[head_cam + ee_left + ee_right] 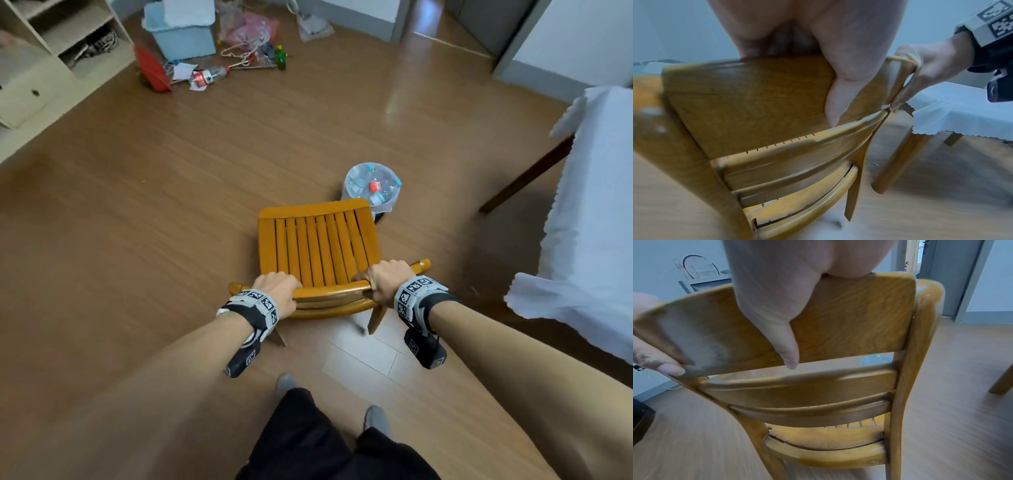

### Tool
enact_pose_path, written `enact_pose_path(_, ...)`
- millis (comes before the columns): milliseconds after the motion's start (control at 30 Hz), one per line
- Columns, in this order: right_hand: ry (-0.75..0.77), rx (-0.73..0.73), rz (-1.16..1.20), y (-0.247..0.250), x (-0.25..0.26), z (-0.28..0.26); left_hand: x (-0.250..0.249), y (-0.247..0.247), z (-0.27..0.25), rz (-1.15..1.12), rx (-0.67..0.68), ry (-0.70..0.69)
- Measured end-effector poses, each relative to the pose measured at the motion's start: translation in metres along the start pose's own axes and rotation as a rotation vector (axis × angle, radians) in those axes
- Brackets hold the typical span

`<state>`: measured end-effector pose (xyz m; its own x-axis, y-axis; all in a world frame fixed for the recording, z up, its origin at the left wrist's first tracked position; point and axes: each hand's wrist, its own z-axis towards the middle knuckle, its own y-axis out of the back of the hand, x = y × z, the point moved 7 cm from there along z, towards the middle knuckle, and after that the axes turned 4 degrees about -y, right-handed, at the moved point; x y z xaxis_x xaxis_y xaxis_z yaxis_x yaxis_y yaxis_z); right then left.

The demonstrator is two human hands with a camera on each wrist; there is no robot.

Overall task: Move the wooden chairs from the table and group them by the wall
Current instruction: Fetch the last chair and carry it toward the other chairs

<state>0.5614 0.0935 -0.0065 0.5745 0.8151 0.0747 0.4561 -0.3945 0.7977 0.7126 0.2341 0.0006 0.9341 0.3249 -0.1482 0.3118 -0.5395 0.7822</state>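
A yellow-brown wooden chair (pixel 318 246) with a slatted seat stands on the floor in front of me, its back toward me. My left hand (pixel 277 287) grips the left part of the top back rail, thumb down its rear face (pixel 834 104). My right hand (pixel 387 279) grips the right part of the same rail (pixel 849 318), thumb down the back (pixel 789 352). The table (pixel 596 219) with a white cloth is at the right. In the left wrist view the chair's back (pixel 748 100) fills the picture and the right hand (pixel 920 69) shows at its far end.
A small bin (pixel 373 186) lined with plastic and full of bottles stands just beyond the chair's front right corner. Litter, a red dustpan (pixel 152 70) and a blue tub (pixel 181 31) lie at the far wall. A shelf unit (pixel 51 58) is at the left; a doorway (pixel 455 27) is far right.
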Motion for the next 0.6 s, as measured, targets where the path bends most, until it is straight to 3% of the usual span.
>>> enact_pose_path(267, -0.036, -0.040, 0.007, 0.052, 0.067, 0.103, 0.124, 0.035, 0.045, -0.013, 0.002, 0.029)
enact_pose_path(600, -0.067, -0.097, 0.025, 0.148, 0.067, 0.250, 0.229, 0.140, 0.156, 0.048, 0.046, 0.094)
